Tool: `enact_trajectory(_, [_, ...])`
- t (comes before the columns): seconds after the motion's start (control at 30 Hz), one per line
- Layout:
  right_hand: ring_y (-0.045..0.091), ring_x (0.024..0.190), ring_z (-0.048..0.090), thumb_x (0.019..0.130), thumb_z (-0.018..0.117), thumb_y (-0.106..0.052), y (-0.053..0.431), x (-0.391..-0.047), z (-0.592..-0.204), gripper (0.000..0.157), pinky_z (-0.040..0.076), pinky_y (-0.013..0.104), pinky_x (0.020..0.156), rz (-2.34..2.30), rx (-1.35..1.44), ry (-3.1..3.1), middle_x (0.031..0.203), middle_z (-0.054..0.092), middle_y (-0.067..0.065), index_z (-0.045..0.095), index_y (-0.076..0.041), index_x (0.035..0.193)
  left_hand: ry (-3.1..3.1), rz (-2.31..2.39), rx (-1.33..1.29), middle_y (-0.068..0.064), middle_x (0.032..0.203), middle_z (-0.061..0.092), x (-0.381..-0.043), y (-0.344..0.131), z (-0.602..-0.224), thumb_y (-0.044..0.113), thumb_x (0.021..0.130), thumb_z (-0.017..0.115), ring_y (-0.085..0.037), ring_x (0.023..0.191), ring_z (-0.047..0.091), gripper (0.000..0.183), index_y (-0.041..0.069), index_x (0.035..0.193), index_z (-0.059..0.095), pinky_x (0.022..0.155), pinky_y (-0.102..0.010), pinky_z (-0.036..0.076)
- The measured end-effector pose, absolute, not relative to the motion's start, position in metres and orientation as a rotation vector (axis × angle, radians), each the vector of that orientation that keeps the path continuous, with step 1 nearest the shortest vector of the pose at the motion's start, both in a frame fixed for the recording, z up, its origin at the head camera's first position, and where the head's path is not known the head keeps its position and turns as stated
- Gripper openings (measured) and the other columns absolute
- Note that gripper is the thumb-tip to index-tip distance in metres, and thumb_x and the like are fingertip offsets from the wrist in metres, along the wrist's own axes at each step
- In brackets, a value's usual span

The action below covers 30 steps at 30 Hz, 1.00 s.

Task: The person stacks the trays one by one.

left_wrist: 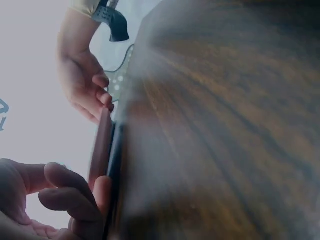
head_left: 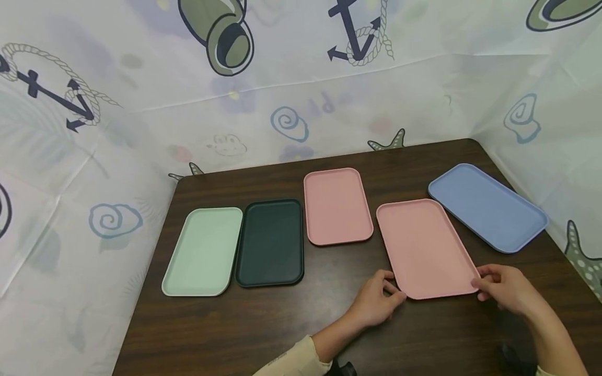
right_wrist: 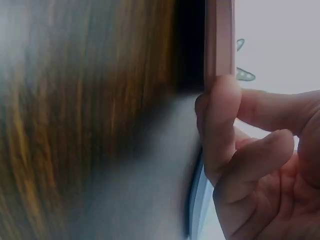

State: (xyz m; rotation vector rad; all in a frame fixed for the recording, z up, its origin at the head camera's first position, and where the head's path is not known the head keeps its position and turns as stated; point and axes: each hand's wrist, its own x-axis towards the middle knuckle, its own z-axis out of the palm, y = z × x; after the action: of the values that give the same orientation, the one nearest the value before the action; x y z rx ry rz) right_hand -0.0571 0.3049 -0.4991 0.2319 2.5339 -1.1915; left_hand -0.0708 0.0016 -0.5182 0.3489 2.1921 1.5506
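Both hands are at the near end of a pink rectangular tray [head_left: 428,250] on the right half of the table. My left hand [head_left: 374,302] holds its near left corner, one finger along the side edge. The near right corner is pinched by the fingers of my right hand [head_left: 505,286]. In the left wrist view, the pink tray edge [left_wrist: 101,145] runs between the left hand [left_wrist: 60,200] and the right hand [left_wrist: 82,85]. Fingertips of the right hand [right_wrist: 250,160] meet the tray rim [right_wrist: 220,45] in the right wrist view.
Another pink tray [head_left: 337,206] lies further back. A dark green tray [head_left: 270,243] and a light green tray [head_left: 203,251] lie to its left. A blue tray [head_left: 489,208] sits angled at the right, beside the held tray. Printed cloth [head_left: 329,115] hangs around the dark wooden table [head_left: 324,282].
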Motion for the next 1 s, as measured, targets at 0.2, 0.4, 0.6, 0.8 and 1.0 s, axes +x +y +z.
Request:
enact_trajectory(0.2, [0.013, 0.064, 0.063, 0.097, 0.061, -0.019, 0.299, -0.051, -0.497, 0.050, 0.045, 0.031, 0.048, -1.279, 0.230, 2.468, 0.078, 0.069, 0.007, 0.047, 0.021, 0.124, 2.279, 1.608, 0.365, 0.009, 0.076, 0.066, -0.077, -0.004, -0.523, 0.016, 0.088, 0.074, 0.000, 0.046, 0.050, 0.036, 0.005, 0.116, 0.055, 0.056, -0.018, 0.044])
enact_trajectory(0.4, [0.011, 0.068, 0.067, 0.098, 0.061, -0.019, 0.290, -0.046, -0.493, 0.049, 0.046, 0.033, 0.049, -1.324, 0.222, 2.452, 0.083, 0.072, 0.011, 0.048, 0.020, 0.123, 2.361, 1.606, 0.363, 0.011, 0.072, 0.066, -0.081, -0.010, -0.521, 0.017, 0.086, 0.076, -0.001, 0.062, 0.050, 0.033, 0.009, 0.111, 0.058, 0.067, -0.020, 0.041])
enact_trajectory(0.6, [0.011, 0.071, 0.068, 0.097, 0.063, -0.022, 0.277, -0.043, -0.489, 0.050, 0.047, 0.033, 0.050, -1.352, 0.205, 2.449, 0.087, 0.073, 0.012, 0.049, 0.018, 0.124, 2.350, 1.608, 0.346, 0.013, 0.073, 0.064, -0.079, -0.024, -0.512, 0.017, 0.086, 0.076, -0.001, 0.049, 0.046, 0.034, 0.011, 0.113, 0.056, 0.059, -0.021, 0.040])
enact_trajectory(0.8, [0.014, 0.072, 0.069, 0.095, 0.066, -0.021, 0.257, -0.046, -0.485, 0.051, 0.046, 0.032, 0.049, -1.410, 0.157, 2.404, 0.085, 0.071, 0.012, 0.049, 0.017, 0.124, 2.314, 1.613, 0.322, 0.013, 0.076, 0.063, -0.076, -0.047, -0.506, 0.017, 0.087, 0.074, -0.001, 0.042, 0.040, 0.034, 0.011, 0.115, 0.055, 0.046, -0.019, 0.035])
enact_trajectory(1.0, [0.017, 0.071, 0.069, 0.093, 0.068, -0.019, 0.236, -0.053, -0.488, 0.047, 0.046, 0.032, 0.048, -1.449, 0.088, 2.351, 0.082, 0.070, 0.011, 0.051, 0.015, 0.121, 2.317, 1.576, 0.265, 0.011, 0.077, 0.064, -0.072, -0.073, -0.505, 0.018, 0.088, 0.073, -0.003, 0.044, 0.042, 0.036, 0.009, 0.117, 0.054, 0.046, -0.020, 0.036])
